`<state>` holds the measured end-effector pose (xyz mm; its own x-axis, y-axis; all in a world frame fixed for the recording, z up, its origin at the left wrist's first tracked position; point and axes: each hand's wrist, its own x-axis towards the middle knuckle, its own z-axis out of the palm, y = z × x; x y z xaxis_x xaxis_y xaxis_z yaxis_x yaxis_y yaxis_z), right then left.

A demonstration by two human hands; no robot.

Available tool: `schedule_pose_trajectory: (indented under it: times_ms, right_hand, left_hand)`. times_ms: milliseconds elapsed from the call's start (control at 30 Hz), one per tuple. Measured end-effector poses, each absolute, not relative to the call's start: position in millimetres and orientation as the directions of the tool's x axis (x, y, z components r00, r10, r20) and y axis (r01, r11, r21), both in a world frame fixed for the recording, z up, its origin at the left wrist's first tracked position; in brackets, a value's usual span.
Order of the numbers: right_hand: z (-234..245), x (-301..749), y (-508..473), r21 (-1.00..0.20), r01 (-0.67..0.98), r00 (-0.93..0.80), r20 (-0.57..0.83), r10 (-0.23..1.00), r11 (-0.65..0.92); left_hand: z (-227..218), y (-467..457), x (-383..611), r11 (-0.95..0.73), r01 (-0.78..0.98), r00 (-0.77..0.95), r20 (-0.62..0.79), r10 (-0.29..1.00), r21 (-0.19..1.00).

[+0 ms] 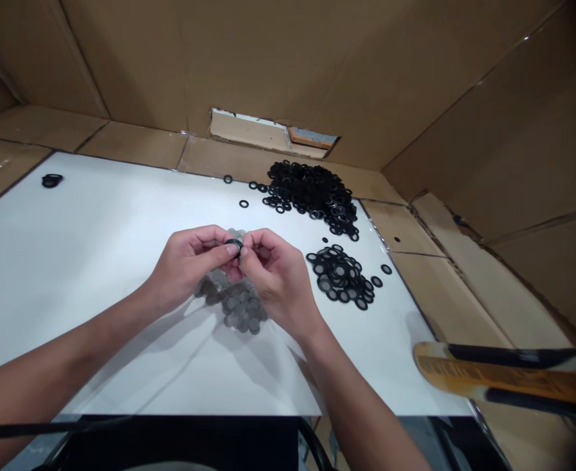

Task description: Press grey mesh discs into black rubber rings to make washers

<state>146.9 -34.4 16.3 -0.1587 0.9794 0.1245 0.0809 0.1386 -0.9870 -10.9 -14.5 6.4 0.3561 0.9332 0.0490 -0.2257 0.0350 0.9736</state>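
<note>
My left hand point(190, 265) and my right hand point(275, 275) meet over the middle of a white sheet point(96, 261). Both pinch one small black ring point(234, 245) between thumbs and fingertips. Directly under my hands lies a heap of grey mesh discs point(239, 307). To the right of my right hand sits a small pile of black rings with mesh in them point(342, 276). Farther back lies a big heap of plain black rings point(312, 193).
Cardboard walls point(317, 65) enclose the sheet at the back and right. A few loose rings point(243, 203) lie near the big heap, and one dark ring point(51, 180) at the far left. An orange and black object point(508, 379) juts in at the lower right.
</note>
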Motion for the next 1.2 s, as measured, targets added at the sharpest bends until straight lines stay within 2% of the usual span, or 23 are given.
schedule_pose_trajectory:
  times_ms: [233,600,767,1067,1200]
  right_hand:
    - [16.5,147.0,-34.9,-0.974,0.149,-0.132,0.152,0.980,0.171]
    - [19.2,147.8,-35.2,-0.985,0.051,-0.148,0.154,0.977,0.163]
    - [18.3,147.2,-35.3,-0.994,-0.021,-0.159,0.110,0.981,0.108]
    - [26.5,147.3,-33.0,-0.998,0.000,-0.101,0.069,0.992,0.069]
    - [25.3,148.3,-32.3,-0.997,0.020,-0.113,0.068,0.991,0.070]
  left_hand:
    - [6.2,-14.7,-11.9,0.023,-0.217,0.304,0.045,0.952,0.976]
    - [6.4,-14.3,-10.4,-0.041,-0.208,0.237,0.091,0.967,0.977]
    - [9.9,-14.5,-9.7,-0.021,-0.164,0.228,0.059,0.972,0.986]
    - [11.8,-14.3,-9.5,0.004,-0.081,0.294,0.020,0.955,0.997]
    - [12.6,-15.3,-9.9,-0.013,-0.074,0.250,0.031,0.968,0.997]
